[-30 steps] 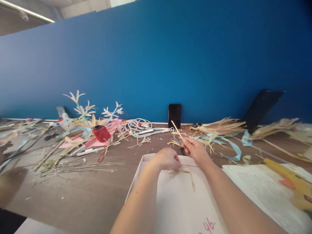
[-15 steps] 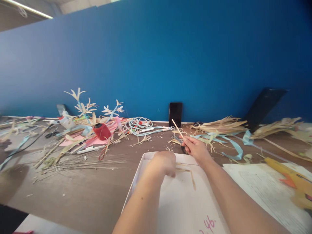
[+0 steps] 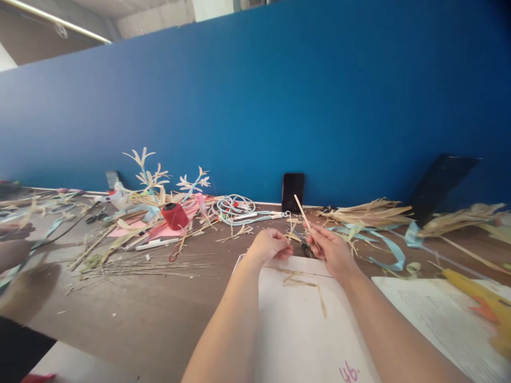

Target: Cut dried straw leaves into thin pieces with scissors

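Observation:
My right hand (image 3: 333, 250) is closed round a thin pale stick (image 3: 301, 208), which points up and to the left. My left hand (image 3: 272, 246) hovers over the far left corner of a white box lid (image 3: 295, 324); its fingers are pinched together, and whatever they hold is too small to make out. Dried brownish strips (image 3: 301, 282) lie on the lid, below and between my hands. Dark-handled scissors (image 3: 305, 249) rest on the table just left of my right hand, partly hidden by it.
A phone (image 3: 293, 191) leans on the blue partition (image 3: 255, 106). Leaf flowers (image 3: 151, 173), a red thread spool (image 3: 174, 216) and thin stalks (image 3: 139, 267) lie left. Dried husks (image 3: 371, 214), blue ribbon (image 3: 393, 252) and a yellow glue gun (image 3: 475, 292) are right. Another person's hand (image 3: 14, 247) shows far left.
My left hand has risen from the lid's surface towards its far edge, near my right hand. The right hand keeps the stick. The whole view has shifted slightly.

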Tool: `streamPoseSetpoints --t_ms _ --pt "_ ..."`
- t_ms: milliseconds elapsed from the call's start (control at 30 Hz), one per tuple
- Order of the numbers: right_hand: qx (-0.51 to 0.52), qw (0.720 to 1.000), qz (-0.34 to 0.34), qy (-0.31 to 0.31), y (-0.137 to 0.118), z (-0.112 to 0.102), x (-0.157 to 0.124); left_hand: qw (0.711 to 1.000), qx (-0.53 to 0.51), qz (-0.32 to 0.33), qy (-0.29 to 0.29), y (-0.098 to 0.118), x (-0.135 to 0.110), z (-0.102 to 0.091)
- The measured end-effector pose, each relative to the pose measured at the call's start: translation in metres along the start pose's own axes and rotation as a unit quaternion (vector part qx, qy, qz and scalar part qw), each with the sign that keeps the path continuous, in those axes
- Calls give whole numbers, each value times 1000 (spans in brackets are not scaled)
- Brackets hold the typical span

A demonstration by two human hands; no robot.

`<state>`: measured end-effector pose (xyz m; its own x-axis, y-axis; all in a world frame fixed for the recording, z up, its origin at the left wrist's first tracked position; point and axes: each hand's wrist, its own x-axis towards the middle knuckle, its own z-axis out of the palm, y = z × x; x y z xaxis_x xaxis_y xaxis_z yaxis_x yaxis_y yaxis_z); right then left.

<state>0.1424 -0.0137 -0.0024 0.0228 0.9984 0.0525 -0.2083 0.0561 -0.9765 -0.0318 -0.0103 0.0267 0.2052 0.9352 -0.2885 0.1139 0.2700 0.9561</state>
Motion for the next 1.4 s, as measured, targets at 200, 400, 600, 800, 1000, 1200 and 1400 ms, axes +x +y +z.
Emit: streamPoseSetpoints --t_ms 200,400,600,800,1000,1200,1400 --pt "-46 993 19 -110 -12 1 -11 995 -84 28 -54 -4 3 1" --pt "-166 979 9 -115 -16 6 -11 993 -75 40 -87 -3 1 2" --pt "-159 983 5 -92 -12 6 -9 993 -90 26 -78 -4 1 0" --pt "-138 987 5 -87 -7 4 -6 994 -79 21 -78 -3 1 5" --pt "-154 983 -7 -99 -8 4 -6 996 -68 37 -47 -3 3 8" --pt "-208 972 -22 -104 -11 7 -6 997 -28 73 -17 -3 4 10" --pt "-247 963 -67 -87 -5 11 -3 995 -2 94 25 -8 7 13"
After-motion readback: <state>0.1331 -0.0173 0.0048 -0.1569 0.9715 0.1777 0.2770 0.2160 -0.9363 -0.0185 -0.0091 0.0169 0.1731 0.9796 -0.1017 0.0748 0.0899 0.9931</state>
